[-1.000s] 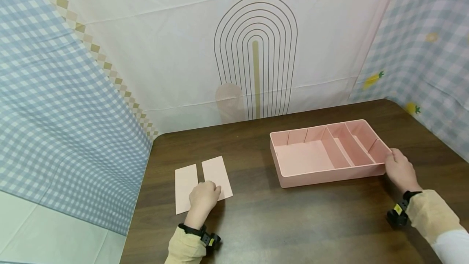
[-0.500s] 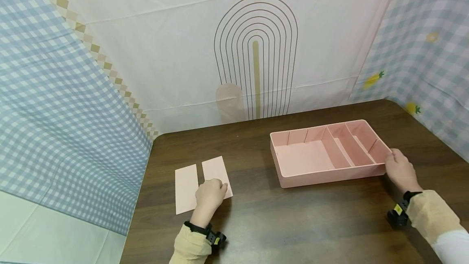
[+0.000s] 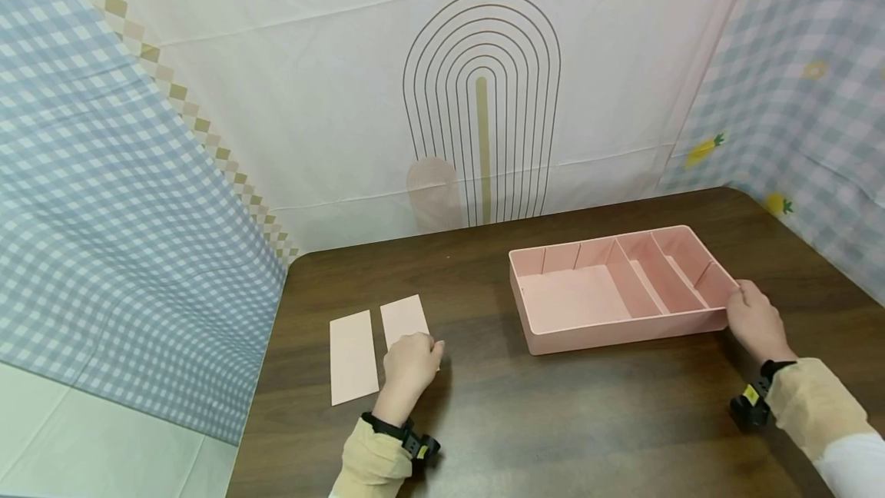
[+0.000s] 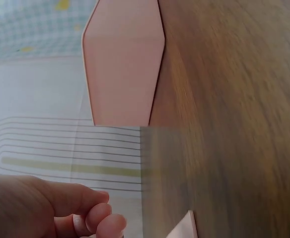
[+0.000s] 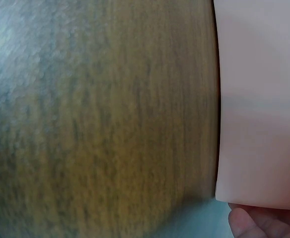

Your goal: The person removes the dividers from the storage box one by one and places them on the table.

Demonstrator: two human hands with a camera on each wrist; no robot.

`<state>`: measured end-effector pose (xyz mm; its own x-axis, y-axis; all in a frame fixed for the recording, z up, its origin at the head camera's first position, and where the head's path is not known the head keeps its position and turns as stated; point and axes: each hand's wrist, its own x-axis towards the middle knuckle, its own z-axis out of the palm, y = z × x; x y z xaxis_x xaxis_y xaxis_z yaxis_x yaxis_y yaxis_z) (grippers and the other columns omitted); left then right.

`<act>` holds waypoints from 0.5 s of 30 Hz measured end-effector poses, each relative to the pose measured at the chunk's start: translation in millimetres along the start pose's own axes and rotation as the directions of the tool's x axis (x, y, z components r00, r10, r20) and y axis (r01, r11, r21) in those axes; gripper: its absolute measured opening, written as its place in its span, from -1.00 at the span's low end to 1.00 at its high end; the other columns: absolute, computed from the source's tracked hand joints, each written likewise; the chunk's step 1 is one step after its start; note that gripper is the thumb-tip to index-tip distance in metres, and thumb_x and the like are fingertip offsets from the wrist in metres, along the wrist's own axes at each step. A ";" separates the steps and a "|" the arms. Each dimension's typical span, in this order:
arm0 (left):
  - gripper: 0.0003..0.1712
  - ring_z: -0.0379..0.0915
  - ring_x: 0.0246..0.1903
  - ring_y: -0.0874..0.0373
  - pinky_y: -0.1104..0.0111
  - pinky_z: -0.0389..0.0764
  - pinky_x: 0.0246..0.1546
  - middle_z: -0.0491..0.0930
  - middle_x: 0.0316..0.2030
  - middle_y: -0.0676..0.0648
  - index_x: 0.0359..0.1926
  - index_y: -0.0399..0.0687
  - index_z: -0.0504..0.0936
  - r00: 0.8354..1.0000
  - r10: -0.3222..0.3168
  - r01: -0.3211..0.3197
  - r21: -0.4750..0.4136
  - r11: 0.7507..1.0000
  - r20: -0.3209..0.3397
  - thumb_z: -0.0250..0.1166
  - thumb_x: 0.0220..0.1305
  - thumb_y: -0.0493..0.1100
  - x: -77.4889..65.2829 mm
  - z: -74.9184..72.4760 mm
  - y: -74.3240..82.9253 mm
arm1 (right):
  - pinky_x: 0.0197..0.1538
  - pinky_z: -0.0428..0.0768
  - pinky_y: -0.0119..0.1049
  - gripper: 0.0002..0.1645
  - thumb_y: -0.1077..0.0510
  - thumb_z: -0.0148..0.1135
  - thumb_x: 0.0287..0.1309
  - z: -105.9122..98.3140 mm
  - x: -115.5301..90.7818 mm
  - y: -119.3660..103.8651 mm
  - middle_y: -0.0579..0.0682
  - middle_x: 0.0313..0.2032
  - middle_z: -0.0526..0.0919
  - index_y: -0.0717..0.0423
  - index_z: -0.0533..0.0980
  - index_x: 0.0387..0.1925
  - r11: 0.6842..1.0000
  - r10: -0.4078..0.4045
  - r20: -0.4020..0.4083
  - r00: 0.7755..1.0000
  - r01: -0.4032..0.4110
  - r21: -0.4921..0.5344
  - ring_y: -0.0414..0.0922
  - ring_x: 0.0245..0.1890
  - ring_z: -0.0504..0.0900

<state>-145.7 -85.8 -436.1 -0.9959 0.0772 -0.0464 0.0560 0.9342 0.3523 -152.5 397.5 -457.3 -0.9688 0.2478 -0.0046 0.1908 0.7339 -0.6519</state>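
A pink drawer organizer box (image 3: 629, 323) with dividers stands on the brown wooden table. My right hand (image 3: 757, 319) grips it at its near right corner; the fingertips (image 5: 242, 221) show against the end wall in the right wrist view. On the left lie two flat pale pink panels, one (image 3: 354, 360) fully visible and the other (image 3: 403, 315) partly covered by my left hand (image 3: 410, 363). That hand hovers near the second panel's lower right corner, fingers loosely curled. Nothing shows between its thumb and fingertips in the left wrist view, where a panel corner (image 4: 187, 228) appears below.
The dark wooden table (image 3: 553, 421) has a rounded back edge against a white cloth backdrop (image 3: 332, 114) with arch lines. Blue checked cloth (image 3: 124, 175) hangs at the left, and more checked cloth (image 3: 816, 137) at the right.
My left hand has slid rightward, off the gap between the panels, uncovering the left panel. The panels, the organizer box and my right hand stay where they were.
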 end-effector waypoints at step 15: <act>-0.53 0.21 -0.74 0.16 0.33 0.23 -0.76 0.25 -0.82 0.08 -0.81 0.03 0.33 0.997 0.066 -0.066 0.005 0.998 -0.040 0.07 0.23 -0.02 5.4 5.0 23.5 | -0.12 0.23 0.35 -0.42 0.06 -0.53 0.29 -0.2 -1.3 0.0 0.60 0.01 0.18 0.48 0.07 0.11 1.000 -0.029 -0.022 0.999 0.029 -0.005 0.52 -0.07 0.20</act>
<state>-149.3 -61.7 -432.7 -0.9921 0.1246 0.0141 0.1216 0.9287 0.3503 -151.2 397.3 -457.1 -0.9700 0.2409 0.0311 0.1639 0.7437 -0.6481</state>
